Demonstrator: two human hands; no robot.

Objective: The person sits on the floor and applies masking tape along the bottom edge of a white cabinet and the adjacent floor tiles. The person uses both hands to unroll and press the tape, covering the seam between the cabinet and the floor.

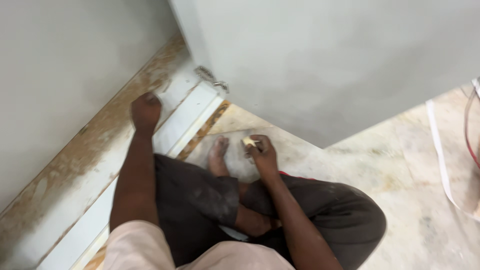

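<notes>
I sit cross-legged on a dusty floor. My left hand (pixel 145 111) is stretched out, fingers curled, pressing on the white strip (pixel 186 111) along the base of a grey panel. My right hand (pixel 262 152) hovers low over the floor, closed around a small pale yellowish piece (pixel 248 141) that pokes out near my thumb. My bare foot (pixel 218 156) rests just left of that hand. What the pale piece is, I cannot tell.
A grey cabinet door (pixel 325 60) stands open above my right hand, with a metal hinge (pixel 212 79) at its corner. A dusty wooden edge (pixel 95 140) runs along the left panel. A white strip (pixel 439 150) and a red cable (pixel 468 125) lie at the right.
</notes>
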